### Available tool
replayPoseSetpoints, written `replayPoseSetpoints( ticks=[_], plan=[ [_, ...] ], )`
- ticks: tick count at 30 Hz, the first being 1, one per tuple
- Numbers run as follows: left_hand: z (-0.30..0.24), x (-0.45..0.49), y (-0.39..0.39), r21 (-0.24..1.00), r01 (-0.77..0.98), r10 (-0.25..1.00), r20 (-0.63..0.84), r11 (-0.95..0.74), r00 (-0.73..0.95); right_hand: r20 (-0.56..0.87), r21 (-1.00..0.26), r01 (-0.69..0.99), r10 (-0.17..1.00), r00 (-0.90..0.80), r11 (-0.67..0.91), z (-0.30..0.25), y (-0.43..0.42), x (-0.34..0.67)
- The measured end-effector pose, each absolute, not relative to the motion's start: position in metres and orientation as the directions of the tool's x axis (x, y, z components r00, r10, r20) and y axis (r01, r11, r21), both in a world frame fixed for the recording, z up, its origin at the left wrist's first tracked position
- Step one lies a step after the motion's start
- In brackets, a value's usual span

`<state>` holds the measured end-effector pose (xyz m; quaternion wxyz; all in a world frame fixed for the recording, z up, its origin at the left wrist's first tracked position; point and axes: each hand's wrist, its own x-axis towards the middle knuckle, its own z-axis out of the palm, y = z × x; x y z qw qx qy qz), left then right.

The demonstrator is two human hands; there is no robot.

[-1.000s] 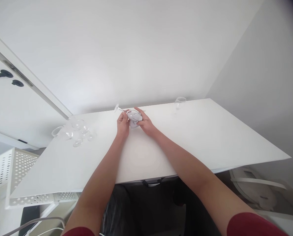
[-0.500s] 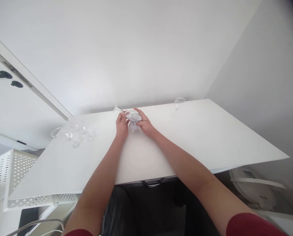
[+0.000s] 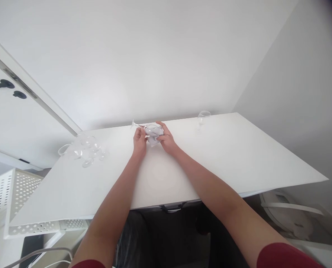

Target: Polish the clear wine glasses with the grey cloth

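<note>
A clear wine glass [image 3: 138, 125] lies tilted sideways between my hands above the white table, its foot pointing to the left. My left hand [image 3: 140, 140] is closed around the glass near the stem and lower bowl. A pale cloth [image 3: 154, 140] is bunched at the bowl, partly hanging below it. My right hand [image 3: 166, 138] is closed on the cloth at the bowl's rim end, with fingers behind and thumb in front. How far the cloth reaches into the bowl is hard to make out.
Several clear glasses [image 3: 88, 146] cluster on the table's left part. One more wine glass [image 3: 204, 116] stands upright near the back edge, right of my hands. A wall runs behind the white table [image 3: 232, 156]. A white perforated basket [image 3: 26, 186] is at lower left.
Both hands have shifted slightly to the right with the wine glass and cloth. The glass has turned a little, and its foot sits further right. The other glasses stay put.
</note>
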<state>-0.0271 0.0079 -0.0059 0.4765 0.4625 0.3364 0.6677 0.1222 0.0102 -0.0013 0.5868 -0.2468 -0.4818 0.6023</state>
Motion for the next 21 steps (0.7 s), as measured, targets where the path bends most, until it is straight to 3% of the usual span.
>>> replayPoseSetpoints(
  ticks=[6,11,16,21],
  plan=[
    [-0.0061,-0.0252,0.0071,0.907,-0.289,0.951,0.301,-0.307,-0.067,0.277,-0.835,-0.511,0.959,-0.065,0.207,-0.0012,0.0124,0.1278],
    [-0.004,-0.0261,0.0048,0.906,-0.293,0.952,0.275,-0.304,-0.137,0.266,-0.913,-0.367,0.943,-0.2,0.18,-0.0028,0.012,0.1241],
    [-0.0027,-0.0247,0.0036,0.92,-0.274,0.96,0.267,-0.28,-0.085,0.268,-0.856,-0.485,0.956,-0.119,0.18,0.0008,0.0106,0.1265],
    [-0.0073,-0.0276,0.0077,0.93,-0.242,0.956,0.244,-0.278,-0.162,0.291,-0.918,-0.32,0.947,-0.136,0.236,-0.0011,0.0102,0.1245]
  ],
)
